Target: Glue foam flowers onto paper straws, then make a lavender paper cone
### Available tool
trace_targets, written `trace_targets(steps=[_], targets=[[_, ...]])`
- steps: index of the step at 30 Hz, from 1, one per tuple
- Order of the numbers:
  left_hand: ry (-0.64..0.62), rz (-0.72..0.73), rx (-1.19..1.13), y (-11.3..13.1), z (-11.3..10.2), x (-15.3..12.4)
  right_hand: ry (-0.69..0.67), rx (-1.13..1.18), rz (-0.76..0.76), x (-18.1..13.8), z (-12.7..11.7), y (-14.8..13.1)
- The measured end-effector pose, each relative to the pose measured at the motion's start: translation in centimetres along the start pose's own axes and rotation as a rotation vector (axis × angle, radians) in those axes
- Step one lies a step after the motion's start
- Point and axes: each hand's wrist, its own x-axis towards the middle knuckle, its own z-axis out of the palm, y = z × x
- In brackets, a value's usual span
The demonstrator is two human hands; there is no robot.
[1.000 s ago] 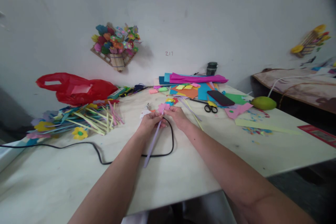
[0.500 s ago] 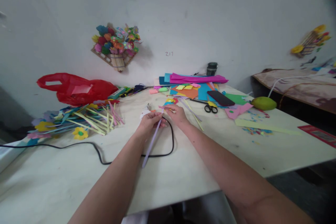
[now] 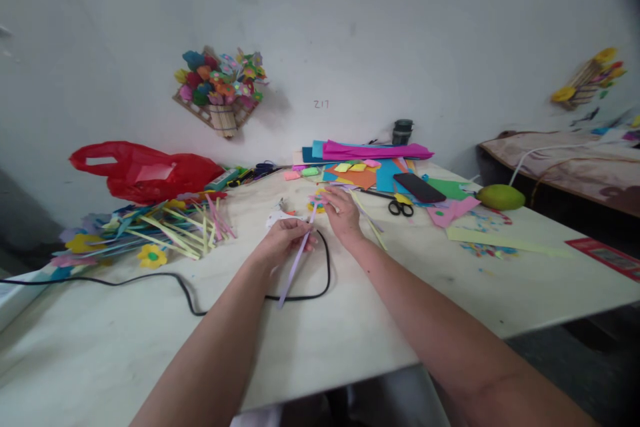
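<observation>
My left hand pinches a light purple strip, which slants down toward the table's front edge. At the strip's far end is a small pink flower, partly hidden by my fingers. My right hand is at that flower, with thumb and fingertips closed on its edge. Just beyond my left hand lies a white tool that looks like a glue gun, partly covered. A black cord loops on the table under the strip and my left forearm.
Left are a red plastic bag, many paper strips and a yellow flower. Coloured sheets, a phone, black scissors, a green mango-like fruit and paper scraps lie behind and right.
My right hand has shifted slightly up and right, and its fingers now meet the pink flower, which shows more clearly. The strip's near end has swung slightly right and up.
</observation>
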Motion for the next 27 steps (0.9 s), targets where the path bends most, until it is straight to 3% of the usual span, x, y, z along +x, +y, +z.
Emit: trace_targets(steps=[8, 14, 20, 24, 27], targets=[[0.226, 0.163, -0.009, 0.1, -0.7, 0.5, 0.033, 0.049, 0.163, -0.2, 0.3, 0.1], [0.385, 0.304, -0.085, 0.3, -1.1, 0.6, -0.321, 0.163, 0.334, -0.8, 0.5, -1.4], [0.585, 0.423, -0.223, 0.5, -1.9, 1.0, -0.672, 0.245, 0.099, -1.1, 0.7, -3.4], [0.716, 0.451, -0.299, 0.7, -2.7, 1.1, -0.778, 0.224, -0.006, -1.5, 1.3, -3.9], [0.760, 0.452, -0.308, 1.0, -2.9, 1.0, -0.816, 0.173, 0.111, -1.8, 1.5, -4.0]])
